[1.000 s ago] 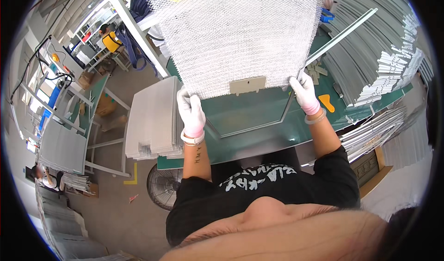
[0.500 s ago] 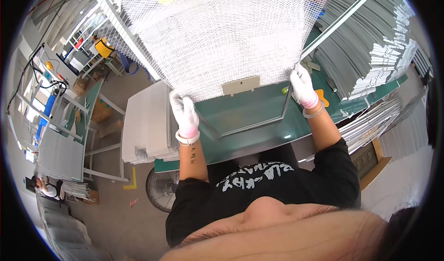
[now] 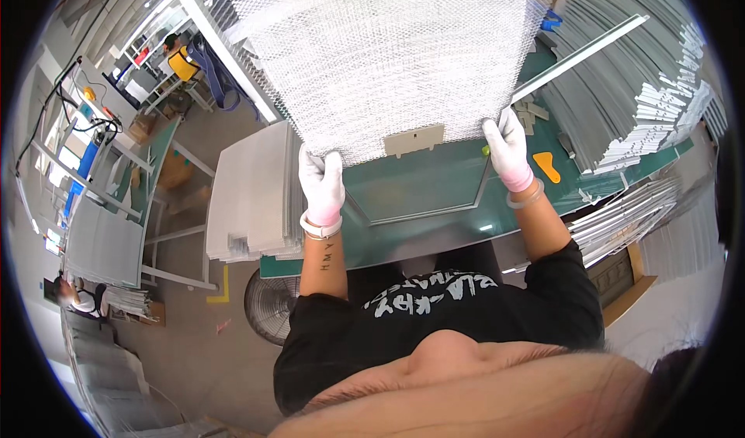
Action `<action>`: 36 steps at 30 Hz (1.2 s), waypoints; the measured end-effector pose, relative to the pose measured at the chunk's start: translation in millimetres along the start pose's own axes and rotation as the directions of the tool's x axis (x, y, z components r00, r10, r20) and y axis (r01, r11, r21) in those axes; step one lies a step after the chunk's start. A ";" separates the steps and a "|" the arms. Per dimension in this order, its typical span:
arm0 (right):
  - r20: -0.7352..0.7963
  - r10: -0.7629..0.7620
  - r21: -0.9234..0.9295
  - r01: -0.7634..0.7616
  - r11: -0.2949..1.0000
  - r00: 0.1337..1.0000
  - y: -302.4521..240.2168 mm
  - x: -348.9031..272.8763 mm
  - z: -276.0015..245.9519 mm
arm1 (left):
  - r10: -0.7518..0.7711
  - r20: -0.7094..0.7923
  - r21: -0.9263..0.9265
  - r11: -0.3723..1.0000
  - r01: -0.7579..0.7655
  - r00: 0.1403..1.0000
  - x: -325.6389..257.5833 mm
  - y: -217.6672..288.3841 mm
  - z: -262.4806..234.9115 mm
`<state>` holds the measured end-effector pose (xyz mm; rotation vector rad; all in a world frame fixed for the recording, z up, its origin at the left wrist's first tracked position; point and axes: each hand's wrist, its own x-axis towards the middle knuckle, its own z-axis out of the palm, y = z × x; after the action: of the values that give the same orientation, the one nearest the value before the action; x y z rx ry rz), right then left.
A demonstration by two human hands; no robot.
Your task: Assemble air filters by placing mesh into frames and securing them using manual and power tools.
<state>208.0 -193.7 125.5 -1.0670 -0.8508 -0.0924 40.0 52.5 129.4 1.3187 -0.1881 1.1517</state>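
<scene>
I hold a white mesh panel (image 3: 388,73) between my hands, upright or tilted away above a green-topped table (image 3: 358,256). My left hand (image 3: 321,183), in a white glove, is closed on its near left corner. My right hand (image 3: 507,146), gloved likewise, grips the near right corner, thumb and fingers round the edge. Along the panel's near edge shows a beige plate (image 3: 414,141) with a small slot; whether it is fixed to the mesh, I cannot tell. Below lies a thin grey rectangular frame (image 3: 419,214), its far part hidden by the panel.
Grey panels (image 3: 252,186) are stacked left of the table. At the right stands a large stack of grey pleated sheets (image 3: 605,81). An orange scraper-like piece (image 3: 546,167) lies beside my right hand. A floor fan (image 3: 272,306) stands low left; people work further off.
My left hand has shifted slightly right with the mesh panel's edge. The grey frame now appears flatter on the table. The view has turned a little; both hands keep their hold.
</scene>
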 end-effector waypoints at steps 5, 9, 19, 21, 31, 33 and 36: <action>0.005 0.101 -0.125 -0.099 0.987 0.995 22.8 -14.2 -13.8 | -0.047 0.001 0.131 0.990 0.046 0.999 -21.4 -22.8 -14.9; 0.058 0.083 -0.339 -0.058 0.939 0.995 41.3 -39.9 -25.9 | -0.058 -0.028 0.217 0.974 0.063 0.998 -47.7 -44.1 -24.7; -0.077 0.052 -0.060 -0.056 0.997 0.996 -15.0 5.6 -8.2 | -0.289 0.235 0.113 0.956 0.269 0.928 4.1 6.0 -38.3; -0.041 0.149 -0.094 -0.152 0.984 0.988 -10.8 13.1 -13.7 | -0.255 0.110 0.142 0.961 0.239 0.961 20.4 9.7 -25.4; -0.020 0.247 -0.186 -0.246 0.951 0.969 59.6 -61.3 -26.4 | -0.340 0.003 0.170 0.927 0.334 0.941 -77.8 -61.0 -55.4; -0.040 0.271 -0.147 -0.274 0.950 0.962 56.3 -69.4 -23.2 | -0.270 -0.017 0.174 0.947 0.269 0.963 -81.7 -54.6 -46.7; 0.066 0.337 -0.268 -0.308 0.913 0.939 50.6 -63.1 -36.6 | -0.434 0.088 0.210 0.888 0.409 0.897 -69.8 -41.7 -60.5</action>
<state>208.3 -217.3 39.9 -1.4549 -0.7631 0.1424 8.6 71.2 34.9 1.5123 0.1144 0.7215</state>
